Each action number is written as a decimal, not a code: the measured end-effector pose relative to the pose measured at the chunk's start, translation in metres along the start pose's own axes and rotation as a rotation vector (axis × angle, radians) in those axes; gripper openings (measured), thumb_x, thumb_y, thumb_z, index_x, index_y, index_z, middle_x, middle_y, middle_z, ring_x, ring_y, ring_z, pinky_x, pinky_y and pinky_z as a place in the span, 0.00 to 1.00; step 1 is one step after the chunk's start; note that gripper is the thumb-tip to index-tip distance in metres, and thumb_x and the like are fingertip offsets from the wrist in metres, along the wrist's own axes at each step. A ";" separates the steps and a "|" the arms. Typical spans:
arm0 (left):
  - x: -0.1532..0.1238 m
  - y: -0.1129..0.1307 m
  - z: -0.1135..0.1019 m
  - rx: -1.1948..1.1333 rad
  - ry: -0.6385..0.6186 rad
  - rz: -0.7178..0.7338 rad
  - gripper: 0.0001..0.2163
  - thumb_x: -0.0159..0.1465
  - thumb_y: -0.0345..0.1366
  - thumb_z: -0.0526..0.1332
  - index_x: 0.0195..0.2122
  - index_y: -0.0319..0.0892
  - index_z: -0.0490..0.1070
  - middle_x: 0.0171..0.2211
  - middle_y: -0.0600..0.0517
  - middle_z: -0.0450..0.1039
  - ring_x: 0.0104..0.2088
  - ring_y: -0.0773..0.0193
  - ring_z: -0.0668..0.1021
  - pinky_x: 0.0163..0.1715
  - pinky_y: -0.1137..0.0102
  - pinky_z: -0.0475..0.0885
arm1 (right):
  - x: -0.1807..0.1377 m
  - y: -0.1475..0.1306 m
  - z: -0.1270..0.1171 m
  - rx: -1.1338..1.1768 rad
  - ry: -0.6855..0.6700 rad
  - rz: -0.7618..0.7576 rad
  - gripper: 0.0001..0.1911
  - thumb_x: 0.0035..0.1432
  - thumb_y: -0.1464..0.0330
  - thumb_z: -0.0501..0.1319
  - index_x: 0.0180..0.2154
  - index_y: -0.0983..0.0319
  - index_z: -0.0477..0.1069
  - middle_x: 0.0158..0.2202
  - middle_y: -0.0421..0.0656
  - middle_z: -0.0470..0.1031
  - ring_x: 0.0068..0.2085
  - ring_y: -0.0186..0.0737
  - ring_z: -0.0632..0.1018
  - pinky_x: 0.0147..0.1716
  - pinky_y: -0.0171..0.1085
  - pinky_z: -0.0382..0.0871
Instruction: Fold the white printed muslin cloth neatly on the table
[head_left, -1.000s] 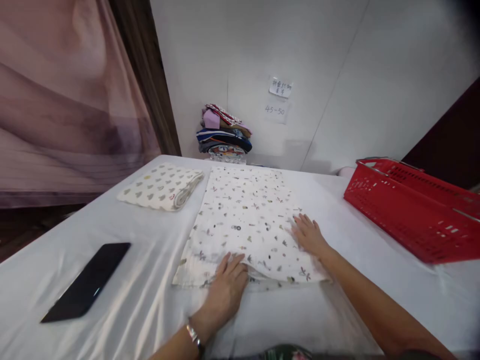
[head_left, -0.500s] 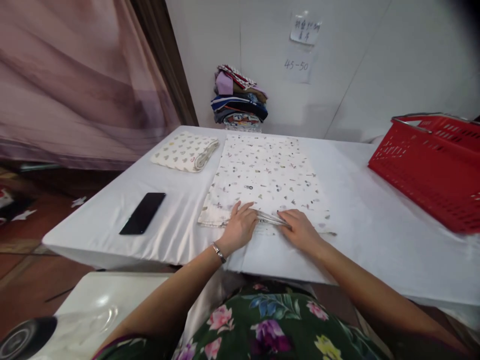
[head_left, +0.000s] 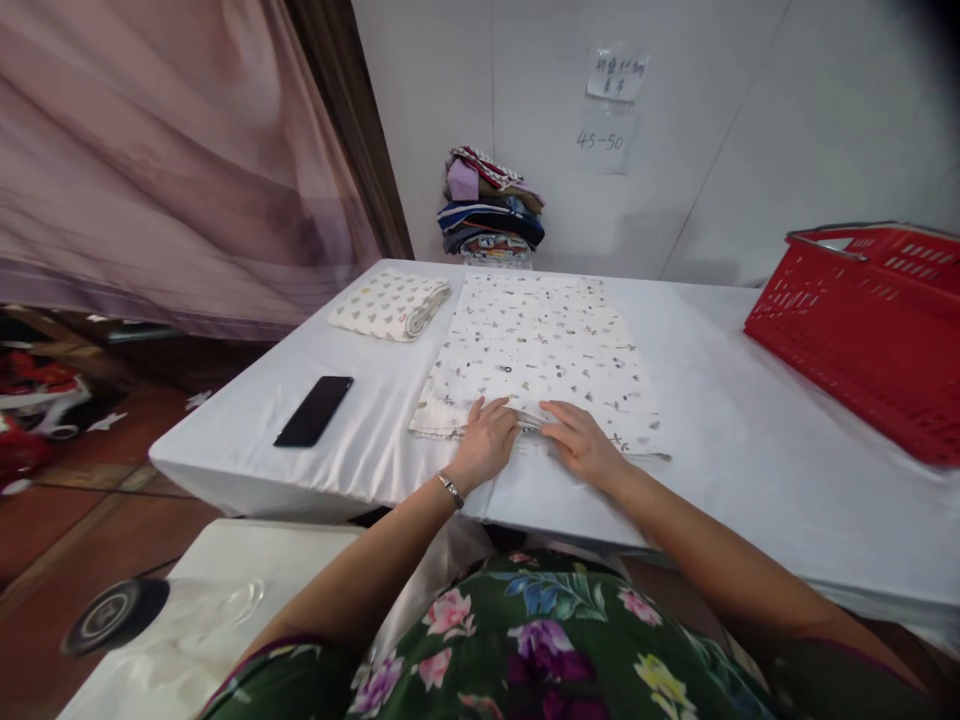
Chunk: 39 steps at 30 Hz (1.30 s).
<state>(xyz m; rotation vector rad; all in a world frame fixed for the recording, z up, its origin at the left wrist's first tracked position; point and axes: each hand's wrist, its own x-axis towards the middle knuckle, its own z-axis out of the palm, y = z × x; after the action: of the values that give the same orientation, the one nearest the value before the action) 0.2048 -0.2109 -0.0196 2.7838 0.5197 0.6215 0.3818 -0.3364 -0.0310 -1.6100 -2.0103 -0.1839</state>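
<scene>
A white cloth (head_left: 544, 335) with small grey-green prints lies flat in layers in front of me, its near edge towards my body. My left hand (head_left: 487, 440) has its fingers closed on that near edge, left of the middle. Just to the right, my right hand (head_left: 581, 440) pinches the same edge between thumb and fingers. The layers bunch up slightly in the short gap between the hands. A folded cream cloth (head_left: 390, 305) with a grey pattern rests at the back left, apart from both hands.
A black phone (head_left: 313, 411) lies on the white-covered table (head_left: 750, 480) at the left. On the right stands a red plastic basket (head_left: 862, 340). Several folded fabrics (head_left: 491, 210) are stacked behind the table by the wall. A white stool (head_left: 247, 560) stands at the lower left.
My right hand has moved a little left along the cloth's edge, closer to my left hand. The whole view has shifted slightly.
</scene>
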 end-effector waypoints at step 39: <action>0.002 0.010 0.006 0.129 -0.013 0.174 0.07 0.65 0.31 0.52 0.36 0.43 0.70 0.42 0.50 0.73 0.59 0.57 0.63 0.62 0.48 0.47 | -0.004 0.003 0.006 0.073 -0.006 0.121 0.12 0.63 0.66 0.52 0.30 0.61 0.70 0.38 0.48 0.72 0.38 0.42 0.71 0.38 0.41 0.66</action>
<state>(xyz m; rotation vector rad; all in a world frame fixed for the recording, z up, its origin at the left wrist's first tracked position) 0.2122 -0.2199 -0.0208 2.9756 0.3274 0.6258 0.3829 -0.3366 -0.0383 -1.6810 -1.8947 -0.0603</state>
